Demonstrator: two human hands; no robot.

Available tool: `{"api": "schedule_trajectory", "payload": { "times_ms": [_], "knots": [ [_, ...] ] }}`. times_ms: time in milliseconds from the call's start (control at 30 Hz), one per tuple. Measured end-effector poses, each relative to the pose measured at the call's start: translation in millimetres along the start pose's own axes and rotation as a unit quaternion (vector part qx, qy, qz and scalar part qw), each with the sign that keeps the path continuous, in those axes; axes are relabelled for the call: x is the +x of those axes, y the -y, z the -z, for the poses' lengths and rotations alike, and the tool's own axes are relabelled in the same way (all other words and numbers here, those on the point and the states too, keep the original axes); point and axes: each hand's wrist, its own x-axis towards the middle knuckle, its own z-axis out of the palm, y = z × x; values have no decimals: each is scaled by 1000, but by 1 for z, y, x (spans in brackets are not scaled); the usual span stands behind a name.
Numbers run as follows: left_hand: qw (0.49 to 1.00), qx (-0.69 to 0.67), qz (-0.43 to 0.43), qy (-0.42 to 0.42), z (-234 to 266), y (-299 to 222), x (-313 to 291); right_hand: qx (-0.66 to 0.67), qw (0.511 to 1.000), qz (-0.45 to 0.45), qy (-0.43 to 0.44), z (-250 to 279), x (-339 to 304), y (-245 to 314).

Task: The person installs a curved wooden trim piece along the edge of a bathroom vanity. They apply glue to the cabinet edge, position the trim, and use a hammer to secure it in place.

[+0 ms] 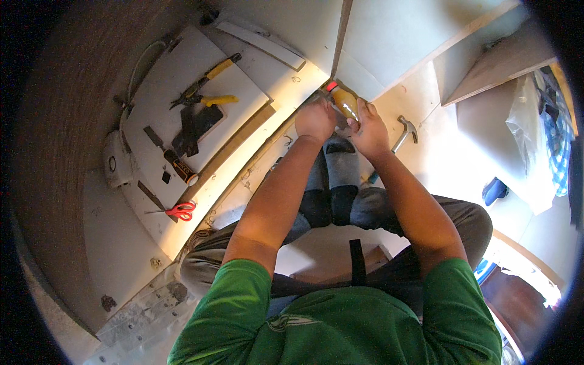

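Note:
My right hand (371, 135) is closed around a small bottle (344, 102) of yellowish contents with a red cap. The bottle tilts, its cap toward the upper left, by the corner where two pale panels meet. Close beside it, my left hand (315, 121) is closed with the fingers curled away from view; whatever they hold is hidden. Below my hands are dark grey padded shapes (342, 173) between my legs. A claw hammer (406, 131) lies to the right of my right hand, its handle partly hidden by my forearm.
On a white board (182, 67) at left lie yellow-handled pliers (210, 100), another yellow-and-black tool (213, 73), a chisel (176, 164) and a black piece (198, 128). Red scissors (181, 211) rest at its near edge. Upright panels (389, 42) stand ahead; plastic bags (535, 140) hang right.

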Motion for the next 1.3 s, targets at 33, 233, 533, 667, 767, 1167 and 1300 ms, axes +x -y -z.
{"api": "schedule_trajectory", "payload": {
  "times_ms": [33, 233, 533, 667, 767, 1167, 1300],
  "knots": [
    [1000, -4, 10, 12, 2, 0, -1, 3, 1000, 19, -12, -2, 1, -1],
    [998, 23, 28, 57, 11, -5, 1, -27, 998, 46, -20, -6, 3, 4],
    [1000, 3, 5, 5, 4, -1, 1, -37, 998, -23, -35, -8, 5, 18],
    [1000, 9, -5, 15, 3, 2, -1, -70, 997, 28, -17, 0, 4, 11],
    [999, 23, -1, 39, 3, 3, 0, -39, 998, -23, -52, -6, 6, 14],
    [998, 33, 5, 45, 16, -7, 0, -73, 997, 2, -12, -2, -6, -2],
    [998, 36, 8, 50, 14, -9, 2, -34, 996, 3, -79, -8, -10, -2]
  ]
}}
